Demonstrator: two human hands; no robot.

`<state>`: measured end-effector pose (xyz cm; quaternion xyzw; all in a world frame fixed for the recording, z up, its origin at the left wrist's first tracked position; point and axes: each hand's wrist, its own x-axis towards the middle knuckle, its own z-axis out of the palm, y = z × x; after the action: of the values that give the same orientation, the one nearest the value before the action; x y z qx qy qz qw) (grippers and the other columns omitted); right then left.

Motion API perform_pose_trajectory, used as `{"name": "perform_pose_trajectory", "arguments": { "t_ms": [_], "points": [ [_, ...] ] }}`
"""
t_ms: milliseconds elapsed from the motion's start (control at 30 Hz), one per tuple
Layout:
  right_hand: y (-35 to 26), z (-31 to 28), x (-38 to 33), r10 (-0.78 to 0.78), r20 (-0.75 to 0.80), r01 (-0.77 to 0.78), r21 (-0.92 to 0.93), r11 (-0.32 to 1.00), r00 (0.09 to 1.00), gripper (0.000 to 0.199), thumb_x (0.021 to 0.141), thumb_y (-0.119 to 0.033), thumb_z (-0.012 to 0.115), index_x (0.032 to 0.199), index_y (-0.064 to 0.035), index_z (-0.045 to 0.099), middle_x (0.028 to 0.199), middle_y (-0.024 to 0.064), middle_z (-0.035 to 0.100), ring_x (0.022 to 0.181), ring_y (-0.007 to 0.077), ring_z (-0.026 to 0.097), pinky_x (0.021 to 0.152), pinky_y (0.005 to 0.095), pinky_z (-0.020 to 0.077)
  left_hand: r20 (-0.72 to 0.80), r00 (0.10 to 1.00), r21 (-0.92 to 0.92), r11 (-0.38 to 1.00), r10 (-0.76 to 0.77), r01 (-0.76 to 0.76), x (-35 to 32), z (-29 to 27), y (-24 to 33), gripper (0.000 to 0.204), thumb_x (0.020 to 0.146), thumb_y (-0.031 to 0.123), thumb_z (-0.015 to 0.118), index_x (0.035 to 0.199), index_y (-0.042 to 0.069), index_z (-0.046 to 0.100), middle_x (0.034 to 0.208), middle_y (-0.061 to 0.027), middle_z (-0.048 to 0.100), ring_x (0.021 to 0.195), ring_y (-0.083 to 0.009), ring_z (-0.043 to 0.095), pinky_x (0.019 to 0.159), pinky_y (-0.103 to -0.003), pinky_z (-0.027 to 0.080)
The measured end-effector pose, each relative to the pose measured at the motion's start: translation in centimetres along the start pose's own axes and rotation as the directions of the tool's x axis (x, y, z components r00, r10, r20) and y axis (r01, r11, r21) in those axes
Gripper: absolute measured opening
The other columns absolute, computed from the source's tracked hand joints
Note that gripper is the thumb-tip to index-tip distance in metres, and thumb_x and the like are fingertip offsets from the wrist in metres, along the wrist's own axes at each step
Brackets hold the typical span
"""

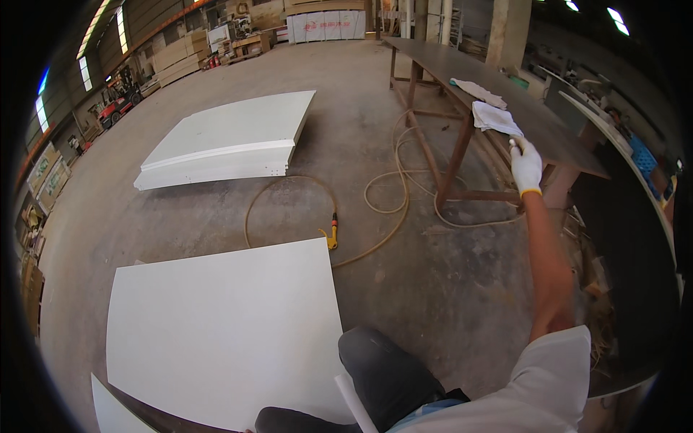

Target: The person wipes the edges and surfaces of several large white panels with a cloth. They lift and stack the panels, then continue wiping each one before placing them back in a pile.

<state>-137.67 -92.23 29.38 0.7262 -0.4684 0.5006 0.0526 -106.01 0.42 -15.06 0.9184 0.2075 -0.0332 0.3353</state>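
Before you, a panel (224, 325) lies lower left, a panel stack (229, 133) behind it, and the cloth (494, 117) on the table (533, 112) at the frame's upper right.

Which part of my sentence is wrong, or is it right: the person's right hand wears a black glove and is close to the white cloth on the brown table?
Not quite: the glove is not black. The head view shows the right hand in a white glove with a yellow cuff edge, close to the white cloth on the brown table.
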Motion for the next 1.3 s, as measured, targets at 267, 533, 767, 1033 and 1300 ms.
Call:
{"name": "perform_pose_trajectory", "arguments": {
  "t_ms": [267, 533, 767, 1033, 1300],
  "points": [
    [5.8, 2.1, 7.7, 0.091, 0.432, 0.171, -0.531, 0.830, 0.897, 0.031, 0.100, -0.025, 0.055, 0.125, -0.0180, 0.072, 0.128, 0.0134, 0.067, 0.118, 0.0336, 0.062, 0.101, 0.0458, 0.0476, 0.088, 0.992, 0.232, 0.970, -0.090, 0.068, 0.3, -2.7, 1.8, 0.048, 0.100, 0.015, 0.056, 0.145, 0.000, 0.050, 0.132, -0.0174, 0.064, 0.109, -0.0259, 0.064, 0.092, -0.039, 0.054],
    [5.0, 3.7, 11.0, 0.071, 0.364, 0.108, -0.448, 0.887, 0.929, 0.058, 0.096, -0.043, 0.058, 0.146, -0.0135, 0.057, 0.151, 0.0128, 0.053, 0.143, 0.0341, 0.043, 0.113, 0.0468, 0.0397, 0.109, 0.983, 0.339, 0.935, -0.146, 0.102, 0.0, -5.3, 3.0, 0.045, 0.100, 0.019, 0.056, 0.142, 0.001, 0.054, 0.129, -0.0157, 0.066, 0.109, -0.0253, 0.065, 0.091, -0.040, 0.054],
    [1.0, 10.1, 13.8, 0.268, 0.690, 0.278, -0.571, 0.772, 0.672, 0.078, 0.087, -0.042, 0.069, 0.153, -0.0062, 0.047, 0.149, 0.0254, 0.053, 0.135, 0.0372, 0.054, 0.110, 0.0469, 0.0453, 0.109, 0.975, 0.374, 0.916, -0.195, 0.142, -1.2, -7.3, 2.5, 0.043, 0.100, 0.021, 0.056, 0.139, 0.003, 0.058, 0.127, -0.0142, 0.067, 0.108, -0.0247, 0.065, 0.090, -0.041, 0.054],
    [-8.5, 17.5, 7.0, -0.123, 0.383, 0.200, -0.167, 0.966, 0.915, 0.027, 0.091, -0.032, 0.060, 0.103, -0.0115, 0.073, 0.102, 0.0201, 0.075, 0.099, 0.0376, 0.072, 0.087, 0.0507, 0.0554, 0.136, 0.971, 0.387, 0.913, -0.196, 0.130, -0.1, -9.6, 3.5, 0.041, 0.100, 0.025, 0.057, 0.136, 0.005, 0.062, 0.125, -0.0125, 0.068, 0.108, -0.0241, 0.065, 0.089, -0.041, 0.055],
    [-15.0, 14.9, -28.4, -0.173, 0.985, -0.934, -0.086, -0.348, -0.026, 0.039, 0.098, -0.010, 0.057, 0.136, 0.0001, 0.057, 0.130, 0.0155, 0.066, 0.120, 0.0316, 0.066, 0.103, 0.0477, 0.0546, -0.188, 0.926, -0.724, 0.683, -0.328, 0.095, -0.7, -10.6, 3.4, 0.041, 0.098, 0.007, 0.058, 0.139, -0.001, 0.055, 0.106, -0.0098, 0.067, 0.084, -0.0177, 0.061, 0.070, -0.034, 0.054]
  ]
}}
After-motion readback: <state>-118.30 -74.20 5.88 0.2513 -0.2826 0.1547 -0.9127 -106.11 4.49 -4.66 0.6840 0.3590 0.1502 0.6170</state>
